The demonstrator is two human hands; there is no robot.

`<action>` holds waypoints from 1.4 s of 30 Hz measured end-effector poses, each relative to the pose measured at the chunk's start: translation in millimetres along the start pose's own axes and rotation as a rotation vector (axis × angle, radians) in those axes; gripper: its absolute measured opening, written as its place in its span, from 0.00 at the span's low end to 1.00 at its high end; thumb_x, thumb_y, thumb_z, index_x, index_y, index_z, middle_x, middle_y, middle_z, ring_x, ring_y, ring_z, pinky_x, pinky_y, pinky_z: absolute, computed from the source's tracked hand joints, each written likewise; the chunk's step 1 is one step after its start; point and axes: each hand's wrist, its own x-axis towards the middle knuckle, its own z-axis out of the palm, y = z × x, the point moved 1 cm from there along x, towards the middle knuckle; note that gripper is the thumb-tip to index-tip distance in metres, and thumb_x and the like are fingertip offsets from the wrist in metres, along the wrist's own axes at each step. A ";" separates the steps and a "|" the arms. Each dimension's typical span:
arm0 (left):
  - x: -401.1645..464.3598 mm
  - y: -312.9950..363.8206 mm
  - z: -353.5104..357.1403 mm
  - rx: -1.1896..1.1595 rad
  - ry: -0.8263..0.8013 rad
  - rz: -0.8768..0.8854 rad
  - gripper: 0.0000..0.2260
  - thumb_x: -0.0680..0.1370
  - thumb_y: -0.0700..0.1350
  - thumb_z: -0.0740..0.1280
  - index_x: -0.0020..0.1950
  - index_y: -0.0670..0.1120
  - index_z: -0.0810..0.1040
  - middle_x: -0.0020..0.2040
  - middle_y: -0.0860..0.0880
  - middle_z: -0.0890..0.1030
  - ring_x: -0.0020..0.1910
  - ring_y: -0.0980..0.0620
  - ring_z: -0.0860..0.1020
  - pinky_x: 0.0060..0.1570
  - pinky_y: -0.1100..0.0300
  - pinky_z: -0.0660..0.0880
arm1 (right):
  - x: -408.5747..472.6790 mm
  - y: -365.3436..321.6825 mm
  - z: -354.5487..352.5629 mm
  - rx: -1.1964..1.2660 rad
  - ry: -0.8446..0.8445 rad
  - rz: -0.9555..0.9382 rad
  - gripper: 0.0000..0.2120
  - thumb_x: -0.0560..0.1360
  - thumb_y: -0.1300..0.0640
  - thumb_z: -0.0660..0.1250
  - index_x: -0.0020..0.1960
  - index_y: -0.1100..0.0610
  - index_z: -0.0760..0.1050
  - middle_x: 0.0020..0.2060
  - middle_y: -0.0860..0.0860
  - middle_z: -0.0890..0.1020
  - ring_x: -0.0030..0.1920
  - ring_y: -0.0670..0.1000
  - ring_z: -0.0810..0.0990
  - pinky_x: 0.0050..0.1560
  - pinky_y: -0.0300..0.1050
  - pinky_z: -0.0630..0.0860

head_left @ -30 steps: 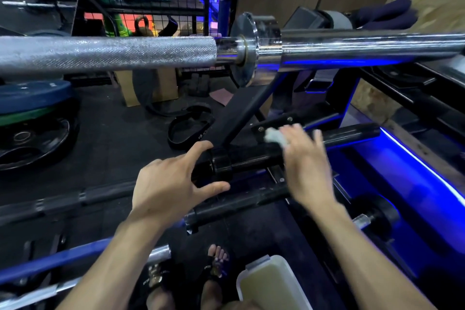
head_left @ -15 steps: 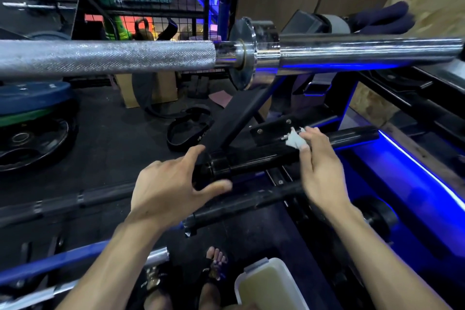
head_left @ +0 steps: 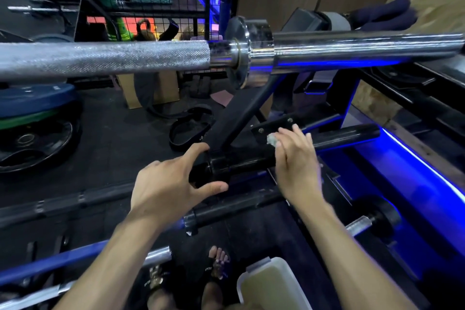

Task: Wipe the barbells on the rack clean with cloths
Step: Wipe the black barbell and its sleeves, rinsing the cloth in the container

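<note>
Both hands are working low on the rack. Nearest, the left hand (head_left: 173, 184) is spreading thumb and fingers wide around the collar end of a black barbell (head_left: 251, 161), cupping it loosely rather than clamping it; the palm is sitting just off the bar. Just beside it, the right hand (head_left: 297, 163) is curling around a small whitish cloth (head_left: 273, 139), pinching it in the fingers and pressing it onto the same black sleeve, which is running up and to the right toward the blue-lit side of the rack (head_left: 334, 98).

Nearer the person, at the bottom edge of the view, a pale plastic tub (head_left: 270, 284) of yellowish liquid is sitting on the floor next to sandalled feet (head_left: 214, 272). A second black bar (head_left: 234, 209) is lying on the rack just below the one being handled, and a blue bar with a chrome end (head_left: 75, 259) is crossing the lower left corner.

Farther up, a chrome barbell (head_left: 352, 50) with a knurled grip is lying across the whole width of the rack's top, its round flange standing near the middle. Beyond it, weight plates (head_left: 32, 118) are stacking up on the floor at the left, and a wire cage of gear (head_left: 151, 7) is standing at the back.
</note>
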 end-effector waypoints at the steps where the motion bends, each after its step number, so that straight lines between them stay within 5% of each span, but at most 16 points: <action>1: 0.0 0.4 -0.2 0.003 0.004 -0.001 0.39 0.65 0.82 0.53 0.72 0.66 0.57 0.26 0.53 0.77 0.32 0.57 0.77 0.35 0.61 0.66 | -6.8 -15.9 3.6 0.031 0.002 0.013 0.19 0.82 0.63 0.53 0.65 0.58 0.80 0.67 0.55 0.79 0.76 0.58 0.67 0.80 0.53 0.52; 5: -0.2 2.3 1.2 0.050 0.046 0.015 0.37 0.66 0.81 0.57 0.70 0.66 0.58 0.25 0.55 0.73 0.27 0.60 0.68 0.32 0.64 0.61 | -42.7 -63.7 12.1 0.096 -0.177 -0.279 0.23 0.81 0.61 0.61 0.76 0.57 0.69 0.76 0.51 0.69 0.80 0.51 0.59 0.80 0.45 0.41; 7: -1.0 1.3 1.8 0.033 0.053 0.014 0.38 0.65 0.80 0.60 0.70 0.65 0.59 0.22 0.56 0.71 0.27 0.62 0.69 0.33 0.64 0.62 | -33.3 -43.3 9.3 0.014 -0.141 -0.365 0.24 0.80 0.63 0.61 0.75 0.54 0.71 0.74 0.50 0.72 0.78 0.51 0.64 0.81 0.50 0.47; 10: -1.2 -2.4 2.2 -0.019 0.016 -0.006 0.41 0.64 0.81 0.60 0.73 0.65 0.57 0.21 0.57 0.72 0.30 0.61 0.74 0.32 0.64 0.65 | -6.0 7.3 0.3 -0.163 -0.075 -0.162 0.22 0.81 0.66 0.57 0.73 0.53 0.73 0.73 0.50 0.74 0.77 0.54 0.65 0.80 0.55 0.52; 13: 1.2 -5.2 6.6 -0.084 -0.014 -0.035 0.39 0.67 0.82 0.51 0.75 0.66 0.58 0.32 0.61 0.79 0.45 0.54 0.80 0.42 0.59 0.70 | -3.9 3.8 0.6 -0.070 0.009 0.022 0.21 0.82 0.66 0.53 0.69 0.57 0.76 0.70 0.53 0.76 0.77 0.58 0.65 0.80 0.54 0.52; 16: 2.6 -4.8 8.3 -0.079 0.025 -0.038 0.38 0.69 0.81 0.46 0.74 0.66 0.62 0.44 0.60 0.83 0.52 0.51 0.81 0.47 0.56 0.71 | -26.3 -39.4 14.2 -0.021 -0.078 -0.218 0.21 0.81 0.63 0.53 0.69 0.57 0.76 0.69 0.54 0.77 0.75 0.58 0.68 0.78 0.52 0.52; 19: 1.4 -4.1 6.2 -0.071 0.014 -0.035 0.40 0.68 0.82 0.48 0.76 0.65 0.60 0.42 0.58 0.83 0.49 0.52 0.81 0.46 0.57 0.72 | -30.1 -36.6 9.4 -0.061 -0.161 -0.445 0.24 0.81 0.63 0.54 0.76 0.54 0.69 0.75 0.51 0.72 0.78 0.54 0.65 0.81 0.52 0.48; 23: -0.7 0.9 -0.8 -0.021 -0.041 -0.032 0.44 0.67 0.80 0.59 0.79 0.62 0.57 0.26 0.58 0.74 0.36 0.56 0.76 0.38 0.60 0.66 | 1.1 25.8 -3.5 -0.185 -0.098 -0.145 0.27 0.81 0.67 0.49 0.75 0.53 0.71 0.75 0.50 0.72 0.78 0.53 0.64 0.81 0.53 0.49; 26: 1.1 1.0 1.0 0.031 -0.050 -0.025 0.45 0.67 0.79 0.61 0.79 0.63 0.55 0.27 0.58 0.73 0.37 0.55 0.76 0.39 0.59 0.67 | -7.8 19.2 -1.5 -0.055 0.013 0.034 0.22 0.82 0.65 0.51 0.72 0.60 0.74 0.72 0.56 0.75 0.77 0.57 0.66 0.81 0.55 0.51; 29: 2.3 -1.8 4.4 -0.011 -0.018 -0.010 0.40 0.68 0.82 0.51 0.77 0.66 0.56 0.31 0.58 0.78 0.44 0.54 0.81 0.42 0.58 0.72 | -37.7 -31.1 14.3 0.060 0.007 -0.136 0.21 0.79 0.67 0.58 0.70 0.61 0.75 0.70 0.58 0.76 0.74 0.62 0.69 0.80 0.55 0.54; 33: 2.1 -2.2 5.3 -0.005 0.022 0.005 0.40 0.68 0.82 0.48 0.76 0.67 0.57 0.34 0.59 0.81 0.45 0.54 0.81 0.40 0.59 0.68 | -39.9 -46.9 21.3 -0.042 -0.130 -0.386 0.25 0.81 0.59 0.53 0.77 0.54 0.67 0.76 0.50 0.70 0.79 0.51 0.62 0.81 0.50 0.48; 36: 1.0 -2.7 1.8 -0.010 0.007 -0.011 0.41 0.67 0.83 0.49 0.77 0.66 0.56 0.33 0.58 0.80 0.39 0.56 0.79 0.35 0.63 0.66 | -7.3 -0.1 8.4 -0.241 -0.117 -0.261 0.27 0.79 0.65 0.51 0.74 0.51 0.70 0.72 0.48 0.75 0.76 0.52 0.67 0.80 0.53 0.53; 39: 0.6 2.1 -1.4 0.008 -0.011 0.004 0.40 0.66 0.82 0.53 0.75 0.67 0.58 0.25 0.57 0.75 0.31 0.60 0.74 0.32 0.67 0.61 | 3.2 13.0 -2.2 -0.144 -0.018 0.016 0.23 0.80 0.68 0.55 0.71 0.56 0.74 0.67 0.51 0.79 0.74 0.56 0.70 0.79 0.53 0.55; 42: 0.9 3.2 0.3 0.039 0.004 -0.005 0.39 0.65 0.81 0.57 0.73 0.67 0.57 0.25 0.56 0.73 0.31 0.57 0.74 0.32 0.63 0.62 | -22.3 -39.9 11.3 -0.082 -0.073 -0.161 0.19 0.78 0.67 0.60 0.65 0.55 0.78 0.62 0.52 0.80 0.67 0.58 0.74 0.74 0.53 0.60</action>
